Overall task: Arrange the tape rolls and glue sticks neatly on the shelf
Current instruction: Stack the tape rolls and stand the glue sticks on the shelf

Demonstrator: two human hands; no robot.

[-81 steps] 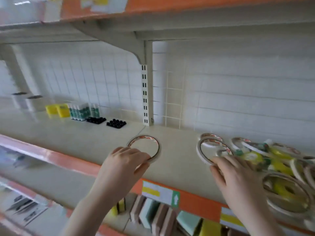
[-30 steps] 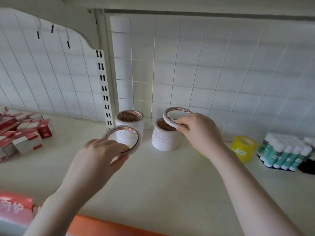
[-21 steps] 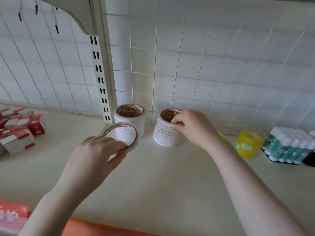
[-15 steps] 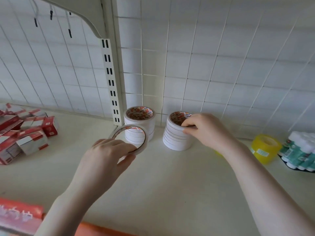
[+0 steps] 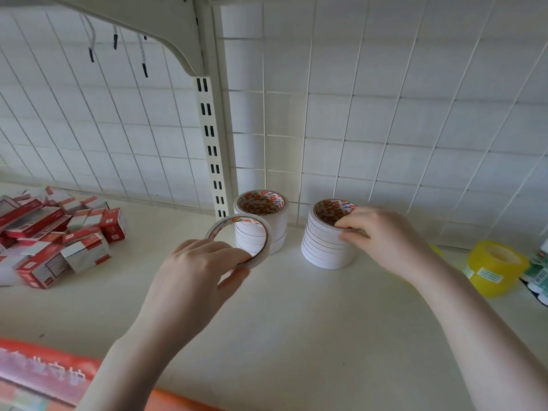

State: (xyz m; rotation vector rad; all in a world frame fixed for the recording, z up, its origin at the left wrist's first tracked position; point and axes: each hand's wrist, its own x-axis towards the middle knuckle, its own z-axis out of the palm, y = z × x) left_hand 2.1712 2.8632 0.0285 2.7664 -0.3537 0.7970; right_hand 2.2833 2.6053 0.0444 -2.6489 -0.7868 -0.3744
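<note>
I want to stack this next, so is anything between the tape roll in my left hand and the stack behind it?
Nothing visible. The left hand holds the tape roll in front of the left stack, whose top is uncovered.

Cream shelf board (image 5: 296, 321) running the full width, matte and evenly lit by soft diffuse light; white wire grid backing (image 5: 415, 129) behind it, over a pale panel; slotted cream upright (image 5: 211, 149) dividing the back into two bays; curved bracket (image 5: 154, 28) at top left carrying an upper shelf; a few short cords with dark tips (image 5: 143, 54) hanging from the grid beneath the bracket; orange front edge strip (image 5: 38, 369) along the bottom left, printed text blurred and unreadable.
</note>
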